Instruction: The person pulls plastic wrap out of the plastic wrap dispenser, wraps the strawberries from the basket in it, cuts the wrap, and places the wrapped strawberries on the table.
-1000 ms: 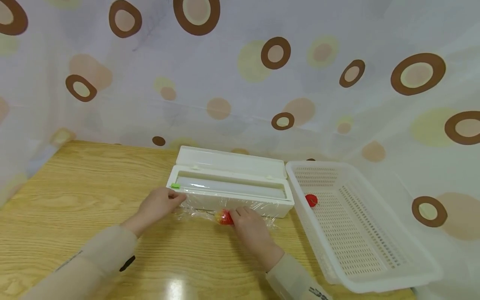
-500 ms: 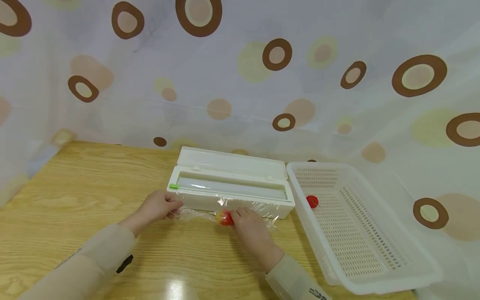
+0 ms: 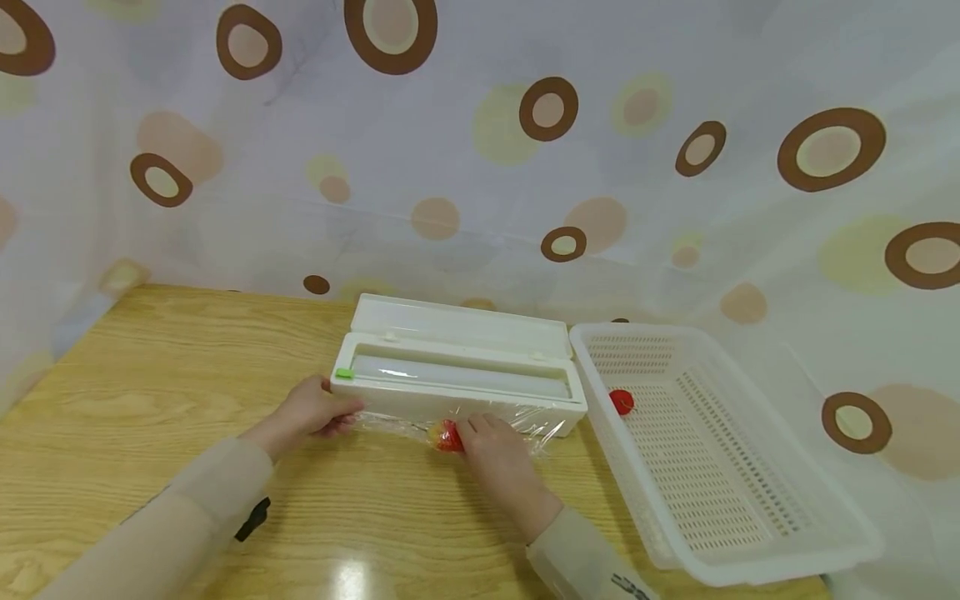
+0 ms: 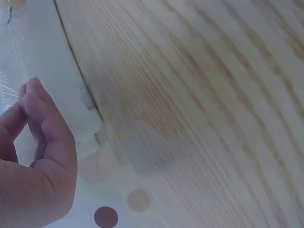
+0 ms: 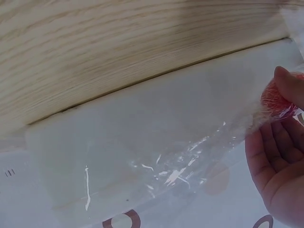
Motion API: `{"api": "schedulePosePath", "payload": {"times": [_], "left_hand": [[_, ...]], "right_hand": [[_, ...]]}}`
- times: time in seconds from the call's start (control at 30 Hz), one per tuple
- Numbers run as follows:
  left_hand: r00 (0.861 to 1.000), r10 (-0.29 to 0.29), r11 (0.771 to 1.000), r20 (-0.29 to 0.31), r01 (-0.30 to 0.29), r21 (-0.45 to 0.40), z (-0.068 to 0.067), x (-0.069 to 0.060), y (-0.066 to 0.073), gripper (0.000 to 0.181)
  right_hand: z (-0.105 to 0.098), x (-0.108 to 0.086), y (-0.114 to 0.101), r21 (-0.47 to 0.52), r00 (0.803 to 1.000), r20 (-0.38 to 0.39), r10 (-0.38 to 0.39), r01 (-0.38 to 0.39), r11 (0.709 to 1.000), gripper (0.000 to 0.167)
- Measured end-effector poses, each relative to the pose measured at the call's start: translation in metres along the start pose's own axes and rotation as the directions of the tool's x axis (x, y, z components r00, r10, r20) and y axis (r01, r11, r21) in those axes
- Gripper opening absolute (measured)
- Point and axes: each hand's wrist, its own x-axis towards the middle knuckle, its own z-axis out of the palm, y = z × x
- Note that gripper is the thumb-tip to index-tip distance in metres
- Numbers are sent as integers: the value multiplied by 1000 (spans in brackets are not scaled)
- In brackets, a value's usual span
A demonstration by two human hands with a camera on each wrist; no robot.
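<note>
A white cling film box [image 3: 355, 340] stands with its lid raised, and a roll of film [image 3: 457, 376] lies inside. Clear cling film [image 3: 393, 425] hangs over its front side. With thumb and fingertips brought together, my left hand [image 3: 313, 410] pinches the film at the box's left front corner; the left wrist view also shows this left hand [image 4: 45, 142]. In front of the box, my right hand [image 3: 501, 462] holds a small red-and-yellow fruit [image 3: 446, 436], with film over it. Thumb and fingers of the right hand [image 5: 282, 161] close on the fruit [image 5: 275, 100], partly hiding it.
A white perforated basket [image 3: 750, 575] stands to the right against the box, with a small red fruit [image 3: 622, 402] in it. The green slider [image 3: 344, 374] sits at the box's left edge. Behind the wooden table [image 3: 187, 375] hangs a spotted curtain [image 3: 450, 167].
My left hand has moved slightly down and left along the box's left front corner, drawing the film edge with it. The right hand and the fruit have stayed nearly in place.
</note>
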Motion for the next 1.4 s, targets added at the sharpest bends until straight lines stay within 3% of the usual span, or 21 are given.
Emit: {"api": "schedulePosePath", "payload": {"times": [0.3,0.5,0.77,1.0,1.23,1.4], "left_hand": [[999,16,999,-36,-14,51,0,10,-4,29],[999,31,996,-45,-27,81,0,7,-2,30],[999,34,995,-26,-32,96,-2,8,-1,27],[999,34,995,-38,-31,94,-3,7,1,27],[998,53,995,-22,-50,90,-6,11,-4,22],[995,103,985,-8,-101,142,-7,10,-5,24]], "right_hand": [[11,11,1,131,990,91,108,-120,984,40],[9,9,5,78,992,97,86,-94,993,43],[-8,18,11,35,975,202,94,-103,994,19],[-26,61,5,102,956,280,87,-119,988,15],[-26,117,-35,166,932,362,-14,-49,985,33],[-16,142,-58,186,906,423,-25,-60,981,37]]}}
